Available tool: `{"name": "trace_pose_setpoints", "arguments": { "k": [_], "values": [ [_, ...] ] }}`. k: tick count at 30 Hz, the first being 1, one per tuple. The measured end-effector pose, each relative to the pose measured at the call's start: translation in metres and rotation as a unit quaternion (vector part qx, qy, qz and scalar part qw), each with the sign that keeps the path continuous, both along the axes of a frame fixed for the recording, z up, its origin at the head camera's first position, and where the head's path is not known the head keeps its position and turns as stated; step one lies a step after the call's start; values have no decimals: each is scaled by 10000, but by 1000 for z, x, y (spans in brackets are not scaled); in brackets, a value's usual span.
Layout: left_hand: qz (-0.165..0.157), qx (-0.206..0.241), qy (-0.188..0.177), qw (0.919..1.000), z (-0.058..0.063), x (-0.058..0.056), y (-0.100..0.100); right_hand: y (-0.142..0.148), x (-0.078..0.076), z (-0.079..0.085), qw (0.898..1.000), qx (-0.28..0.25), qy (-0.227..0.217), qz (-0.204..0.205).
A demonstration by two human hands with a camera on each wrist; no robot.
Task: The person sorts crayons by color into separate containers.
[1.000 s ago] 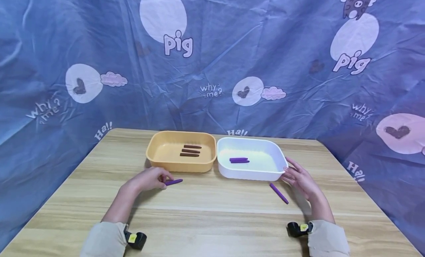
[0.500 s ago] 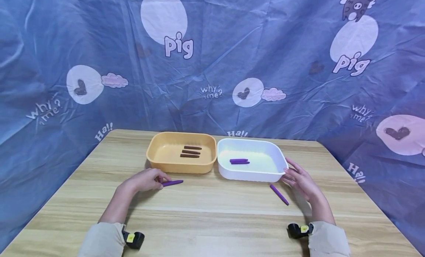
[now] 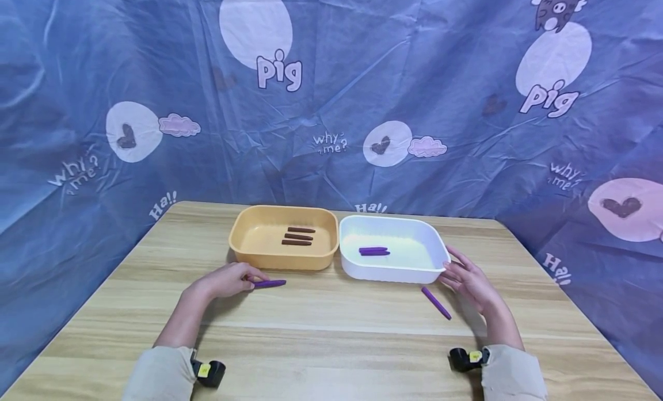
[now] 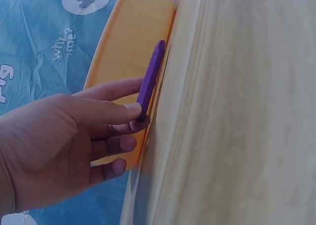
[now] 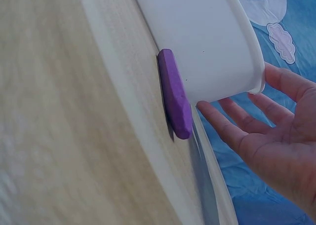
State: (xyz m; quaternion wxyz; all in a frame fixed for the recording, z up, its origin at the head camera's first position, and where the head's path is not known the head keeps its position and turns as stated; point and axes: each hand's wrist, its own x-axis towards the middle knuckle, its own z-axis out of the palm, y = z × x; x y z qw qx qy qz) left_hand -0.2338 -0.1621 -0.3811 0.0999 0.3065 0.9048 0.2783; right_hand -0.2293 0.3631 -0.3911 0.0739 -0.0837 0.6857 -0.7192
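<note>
Just in front of the yellow-orange plastic box [image 3: 282, 262], my left hand [image 3: 225, 280] pinches a purple crayon [image 4: 151, 82] near one end, between thumb and fingers. The crayon's tapered end points away from the palm, and the other fingers curl loosely below it. My right hand [image 3: 473, 286] rests its fingertips against the right end of the white plastic box [image 3: 393, 274], fingers spread and slightly bent. Beside that hand, a second purple crayon [image 5: 175, 96] lies slanted on the wooden table. Two more purple crayons [image 3: 374, 251] lie inside the white box.
Three brown crayons [image 3: 297, 236] lie side by side in the yellow-orange box. Both boxes stand end to end on the wooden table [image 3: 336, 355], towards its far edge. A blue printed cloth [image 3: 331, 90] hangs behind. Small black cameras [image 3: 209, 374] sit at both wrists.
My left hand has shifted slightly left, and its thumb and fingers have drawn together on the purple crayon, which has hardly moved. The right hand stays at the white box.
</note>
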Motion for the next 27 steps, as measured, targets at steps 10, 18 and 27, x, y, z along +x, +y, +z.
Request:
{"name": "trace_pose_setpoints", "arguments": {
  "k": [10, 18, 27],
  "values": [
    [-137, 27, -2, 9999, 4, 2, 3, 2, -3, -1, 10000, 12, 29, 22],
    [-193, 48, -8, 9998, 7, 5, 6, 4, -3, -3, 9999, -67, 52, 68],
    [-232, 275, -156, 9992, 13, 11, 14, 6, -3, -5, 9999, -145, 0, 71]
  ]
}}
